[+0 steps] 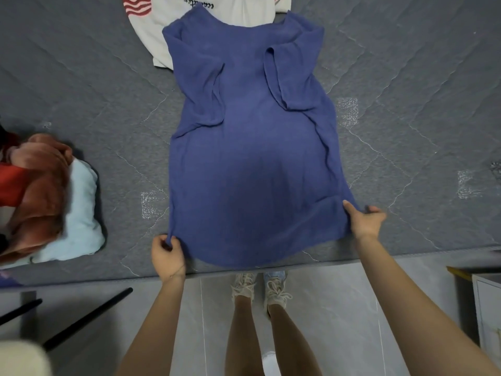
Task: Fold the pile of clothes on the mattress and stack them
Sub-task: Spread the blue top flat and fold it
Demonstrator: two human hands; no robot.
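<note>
A blue T-shirt (249, 147) lies spread flat on the grey mattress (108, 85), collar away from me, both sleeves folded in over its body. My left hand (166, 255) pinches the hem's left corner. My right hand (364, 219) grips the hem's right corner at the mattress's near edge. A white garment with red wavy print and black lettering (189, 20) lies partly under the blue shirt's collar at the far side. At the left lies a pile of clothes: a rust-brown garment (40, 191) on a pale blue one (81, 213), with red cloth (10, 185) beside it.
The mattress's near edge runs across the lower view, with grey tiled floor (325, 308) below it where my feet stand. Black legs of some furniture (86, 318) cross the floor at lower left. A white box or cabinet (488, 308) stands at the right edge.
</note>
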